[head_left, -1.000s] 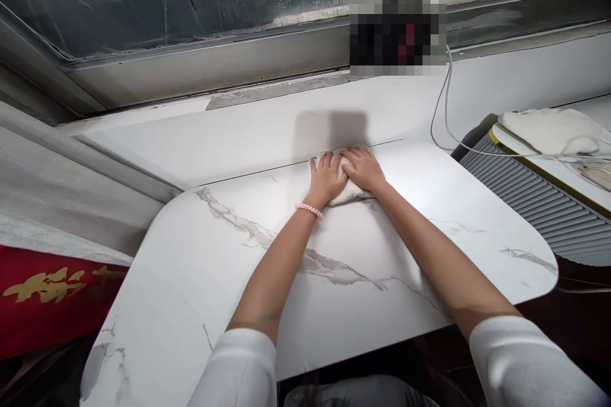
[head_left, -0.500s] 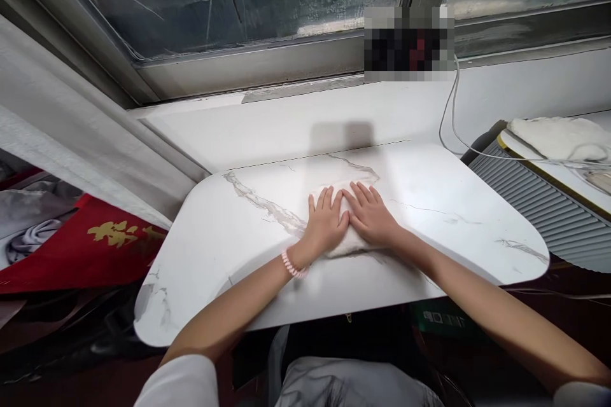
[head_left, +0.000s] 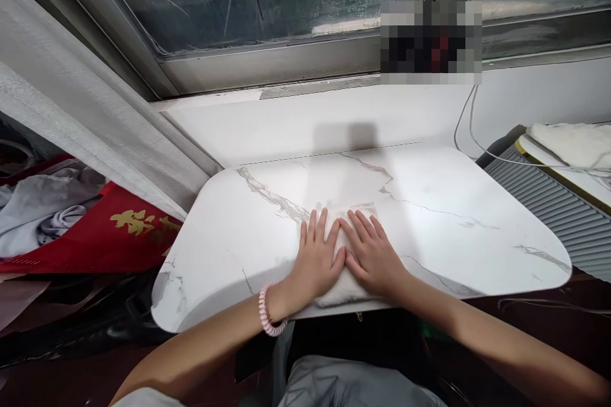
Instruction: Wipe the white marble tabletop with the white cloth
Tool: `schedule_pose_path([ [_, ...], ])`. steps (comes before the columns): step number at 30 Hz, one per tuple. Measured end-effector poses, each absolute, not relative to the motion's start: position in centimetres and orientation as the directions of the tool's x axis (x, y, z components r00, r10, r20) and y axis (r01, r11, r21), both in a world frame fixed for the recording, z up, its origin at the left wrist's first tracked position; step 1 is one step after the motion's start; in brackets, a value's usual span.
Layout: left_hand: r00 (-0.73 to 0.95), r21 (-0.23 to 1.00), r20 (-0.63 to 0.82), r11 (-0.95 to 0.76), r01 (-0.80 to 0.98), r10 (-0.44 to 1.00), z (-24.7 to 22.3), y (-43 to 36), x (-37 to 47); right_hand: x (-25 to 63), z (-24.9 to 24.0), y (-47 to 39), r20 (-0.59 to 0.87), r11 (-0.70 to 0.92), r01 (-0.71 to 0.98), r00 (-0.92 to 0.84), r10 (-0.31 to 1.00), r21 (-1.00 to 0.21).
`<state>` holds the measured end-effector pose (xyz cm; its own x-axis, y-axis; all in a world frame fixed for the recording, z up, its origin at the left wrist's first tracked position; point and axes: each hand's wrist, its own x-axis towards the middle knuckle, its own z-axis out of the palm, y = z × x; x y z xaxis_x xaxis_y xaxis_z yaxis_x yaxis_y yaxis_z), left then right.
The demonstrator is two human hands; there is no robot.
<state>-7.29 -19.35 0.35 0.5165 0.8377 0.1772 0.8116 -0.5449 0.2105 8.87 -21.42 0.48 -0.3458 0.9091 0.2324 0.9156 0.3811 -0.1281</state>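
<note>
A folded white cloth (head_left: 344, 289) lies flat near the front edge of a white marble-patterned table (head_left: 458, 203). My left hand (head_left: 316, 261) presses on its left part, palm down with fingers spread. Beside it my right hand (head_left: 375, 254) rests flat on the right part, fingers stretched forward. The thumbs and index fingertips of both hands nearly meet, framing a small patch of cloth. A pink coil band (head_left: 271, 310) circles my left wrist. Much of the cloth is hidden under the palms.
Behind the table is a window (head_left: 286, 0) above a white ledge (head_left: 296, 121), with a blurred-out patch on it. A pale curtain (head_left: 90, 95) hangs at left, near a red bag (head_left: 138, 229) holding clothes. White cables (head_left: 472, 121) run right toward a grey ribbed cabinet (head_left: 544, 203).
Both hands have slid the cloth toward me, from mid-table to the front edge. The view has shifted slightly as well.
</note>
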Motion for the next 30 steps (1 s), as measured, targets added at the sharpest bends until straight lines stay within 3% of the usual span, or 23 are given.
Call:
schedule_pose_path([
  [8,0.426,0.197,0.178,-0.456,0.868,0.887,0.5,-7.1,-8.4,6.5,0.8,-8.8,0.173,0.291,0.941,-0.262,0.950,-0.173],
  [16,0.395,0.165,0.282,-0.450,0.878,0.874,0.0,2.2,-9.3,4.7,0.4,0.3,0.272,0.269,0.939,-0.206,0.940,-0.216],
  [23,0.382,0.169,0.293,-0.441,0.881,0.876,-0.4,1.1,-9.6,4.4,0.2,-0.9,0.237,0.251,0.951,-0.205,0.950,-0.183],
  [30,0.425,0.155,0.274,-0.476,0.866,0.863,-0.3,-8.3,-12.3,2.0,0.1,-10.3,0.193,0.235,0.953,-0.199,0.961,-0.190],
])
